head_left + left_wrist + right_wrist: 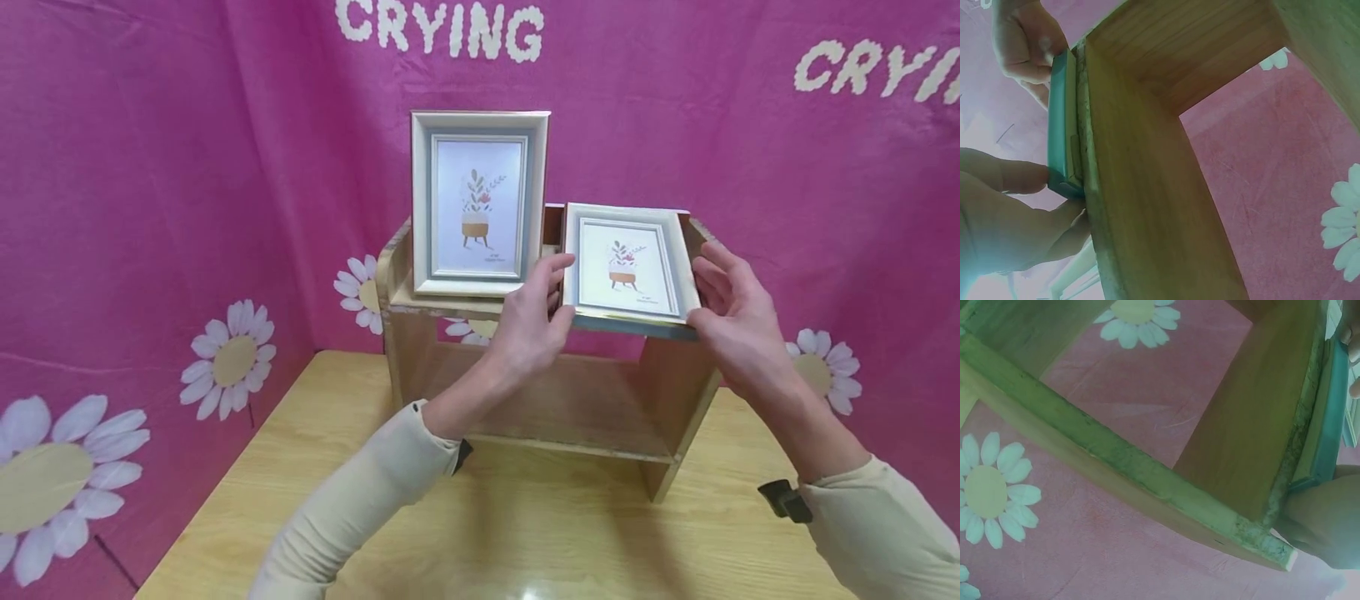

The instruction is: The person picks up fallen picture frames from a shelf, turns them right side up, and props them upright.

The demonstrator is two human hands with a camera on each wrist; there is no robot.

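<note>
"Where's the lying picture frame (626, 267)?"

"On the right of the wooden shelf unit's (540, 400) top, by the front edge. The left hand (528, 317) and right hand (738, 321) grip its opposite sides."

"What could go wrong?"

"If one grip slackened, its near side might tip off that edge. Swinging the left hand leftward could topple the upright picture frame (480, 204)."

"And room?"

"Tight sideways: that upright one left, the right side panel (701, 237) right. Upward looks open. Whether it bears fully on the top, I can't tell."
</note>
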